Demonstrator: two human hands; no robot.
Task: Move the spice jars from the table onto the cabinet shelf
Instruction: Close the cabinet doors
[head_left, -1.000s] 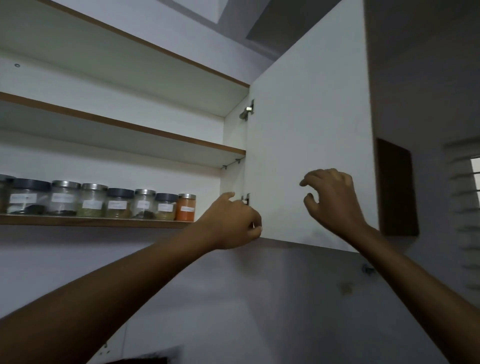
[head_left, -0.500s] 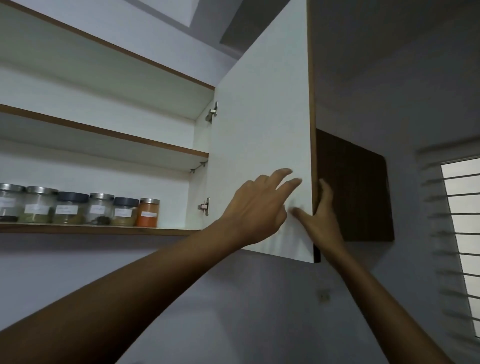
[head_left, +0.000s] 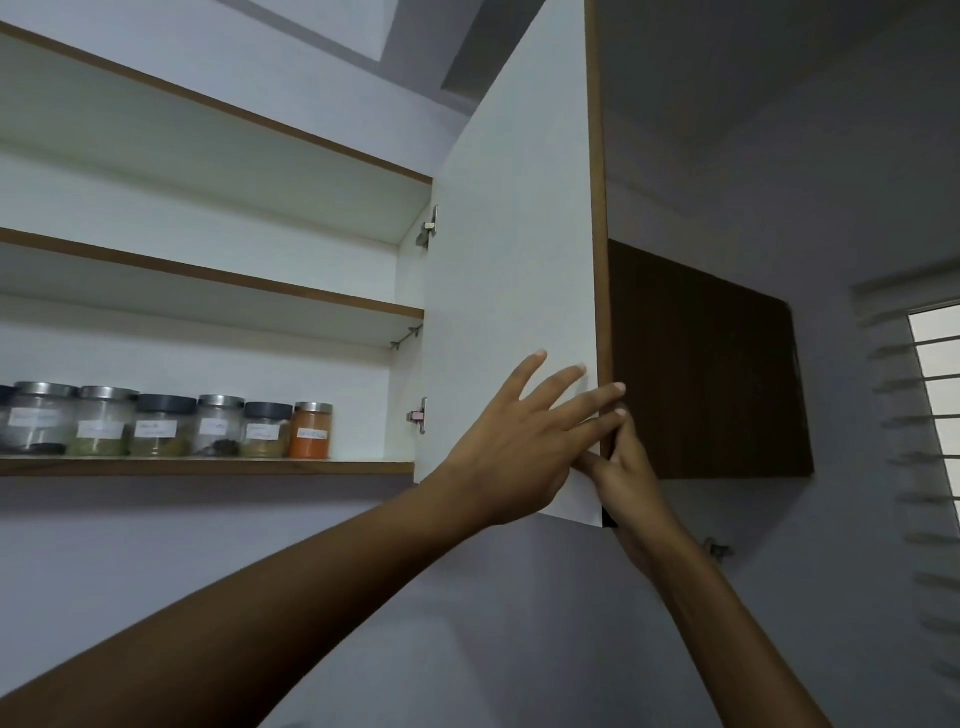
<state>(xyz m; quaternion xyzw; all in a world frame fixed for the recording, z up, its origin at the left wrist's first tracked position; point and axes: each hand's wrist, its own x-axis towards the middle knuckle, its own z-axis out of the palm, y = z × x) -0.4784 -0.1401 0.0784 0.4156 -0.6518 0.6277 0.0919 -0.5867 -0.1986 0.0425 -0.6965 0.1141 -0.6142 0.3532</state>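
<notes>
Several labelled spice jars (head_left: 161, 426) stand in a row on the lowest cabinet shelf (head_left: 363, 466); the rightmost is an orange-filled jar (head_left: 310, 431). The white cabinet door (head_left: 514, 260) stands open to their right. My left hand (head_left: 514, 447) presses flat on the door's inner face, fingers straight and spread. My right hand (head_left: 626, 473) reaches from behind and pinches the door's brown outer edge near its lower corner. Neither hand holds a jar. No table is in view.
An upper shelf (head_left: 260, 280) holds nothing visible. Right of the door a dark brown cabinet (head_left: 706, 364) hangs on the wall, and a barred window (head_left: 935, 395) is at the far right. Bare wall runs below the cabinets.
My left hand left the hinge area, opened and went flat against the door. My right hand moved from in front of the door to grip its outer edge. The view swung right.
</notes>
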